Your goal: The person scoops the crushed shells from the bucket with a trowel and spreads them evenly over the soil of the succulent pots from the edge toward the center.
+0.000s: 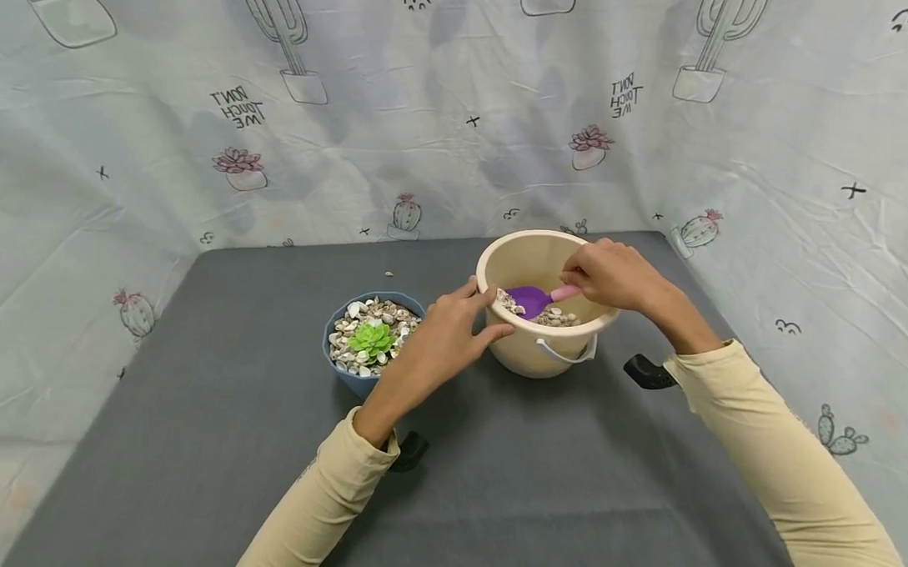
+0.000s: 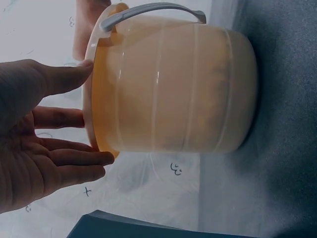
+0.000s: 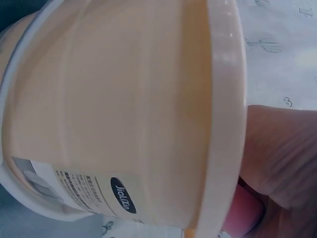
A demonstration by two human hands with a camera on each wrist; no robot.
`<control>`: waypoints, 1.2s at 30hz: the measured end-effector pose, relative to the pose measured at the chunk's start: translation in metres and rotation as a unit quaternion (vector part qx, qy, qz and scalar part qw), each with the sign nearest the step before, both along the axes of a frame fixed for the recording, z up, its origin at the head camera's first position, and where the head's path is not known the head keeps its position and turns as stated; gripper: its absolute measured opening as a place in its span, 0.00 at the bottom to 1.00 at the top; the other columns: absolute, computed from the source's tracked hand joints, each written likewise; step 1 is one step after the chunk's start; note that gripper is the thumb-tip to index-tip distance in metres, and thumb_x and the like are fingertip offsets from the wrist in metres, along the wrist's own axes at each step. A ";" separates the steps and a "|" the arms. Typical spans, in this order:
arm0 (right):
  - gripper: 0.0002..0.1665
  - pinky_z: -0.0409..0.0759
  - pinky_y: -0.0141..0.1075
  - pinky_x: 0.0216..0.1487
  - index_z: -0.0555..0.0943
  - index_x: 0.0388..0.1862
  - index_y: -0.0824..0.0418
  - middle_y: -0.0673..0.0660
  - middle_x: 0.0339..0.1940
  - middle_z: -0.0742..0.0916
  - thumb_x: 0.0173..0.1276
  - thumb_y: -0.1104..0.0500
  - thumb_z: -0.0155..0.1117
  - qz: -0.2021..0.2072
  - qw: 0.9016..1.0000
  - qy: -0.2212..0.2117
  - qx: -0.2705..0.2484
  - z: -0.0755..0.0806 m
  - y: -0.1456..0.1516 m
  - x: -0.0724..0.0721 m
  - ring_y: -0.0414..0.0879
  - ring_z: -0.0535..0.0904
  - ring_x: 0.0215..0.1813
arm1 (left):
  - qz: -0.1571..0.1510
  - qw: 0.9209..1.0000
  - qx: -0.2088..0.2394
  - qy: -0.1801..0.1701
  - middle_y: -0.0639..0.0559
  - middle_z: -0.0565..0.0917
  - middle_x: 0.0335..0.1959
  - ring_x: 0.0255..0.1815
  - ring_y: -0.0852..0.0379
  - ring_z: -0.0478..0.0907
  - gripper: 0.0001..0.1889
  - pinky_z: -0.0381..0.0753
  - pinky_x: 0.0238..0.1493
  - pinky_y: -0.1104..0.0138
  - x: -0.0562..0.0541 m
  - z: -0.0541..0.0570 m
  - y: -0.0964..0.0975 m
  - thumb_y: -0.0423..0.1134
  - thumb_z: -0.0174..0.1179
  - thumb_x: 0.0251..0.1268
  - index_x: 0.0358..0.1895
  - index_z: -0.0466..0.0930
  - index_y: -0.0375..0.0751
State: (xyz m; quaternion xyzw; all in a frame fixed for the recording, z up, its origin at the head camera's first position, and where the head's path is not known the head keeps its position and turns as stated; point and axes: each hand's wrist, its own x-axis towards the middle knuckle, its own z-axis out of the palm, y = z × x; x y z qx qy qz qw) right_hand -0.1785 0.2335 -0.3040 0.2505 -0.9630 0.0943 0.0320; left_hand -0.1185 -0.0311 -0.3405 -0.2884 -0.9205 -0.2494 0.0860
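Note:
A cream bucket point(image 1: 545, 358) stands upright on the grey table, with shells point(image 1: 558, 317) inside. My right hand point(image 1: 612, 274) reaches over its rim and grips the pink handle point(image 1: 566, 293) of a small toy shovel. The purple blade point(image 1: 530, 299) lies inside the bucket with shells at its tip. In the right wrist view the bucket wall point(image 3: 124, 99) hides most of that hand. My left hand point(image 1: 443, 333) rests its thumb and fairly straight fingers against the left side of the rim; the left wrist view shows the thumb point(image 2: 69, 79) touching it.
Left of the bucket is a blue pot point(image 1: 356, 382) full of shells with a green succulent point(image 1: 372, 339), partly behind my left forearm. One loose shell point(image 1: 389, 274) lies behind the pot. The bucket's handle point(image 1: 567, 356) hangs at the front. Printed cloth surrounds the table.

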 end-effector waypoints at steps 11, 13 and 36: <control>0.14 0.72 0.41 0.31 0.90 0.31 0.56 0.52 0.24 0.85 0.77 0.59 0.63 -0.038 0.999 0.023 -0.030 0.011 0.006 0.012 0.46 0.75 0.28 | 0.005 1.000 0.005 -0.007 0.30 0.72 0.76 0.70 0.34 0.79 0.32 0.84 0.65 0.46 0.005 -0.002 -0.007 0.51 0.67 0.72 0.74 0.75 0.41; 0.13 0.72 0.41 0.30 0.90 0.32 0.55 0.52 0.25 0.85 0.77 0.59 0.63 -0.044 0.998 0.032 -0.029 0.015 0.008 0.015 0.46 0.75 0.28 | 0.003 1.000 0.004 -0.004 0.30 0.72 0.76 0.70 0.34 0.79 0.32 0.84 0.64 0.46 0.005 -0.002 -0.007 0.51 0.67 0.72 0.74 0.75 0.41; 0.09 0.64 0.32 0.26 0.93 0.38 0.62 0.54 0.23 0.86 0.74 0.62 0.68 -0.044 0.992 0.078 -0.089 0.039 0.029 0.040 0.42 0.70 0.23 | 0.015 0.999 -0.023 -0.021 0.38 0.66 0.82 0.84 0.41 0.63 0.40 0.60 0.85 0.48 0.004 -0.003 -0.020 0.53 0.67 0.72 0.81 0.65 0.41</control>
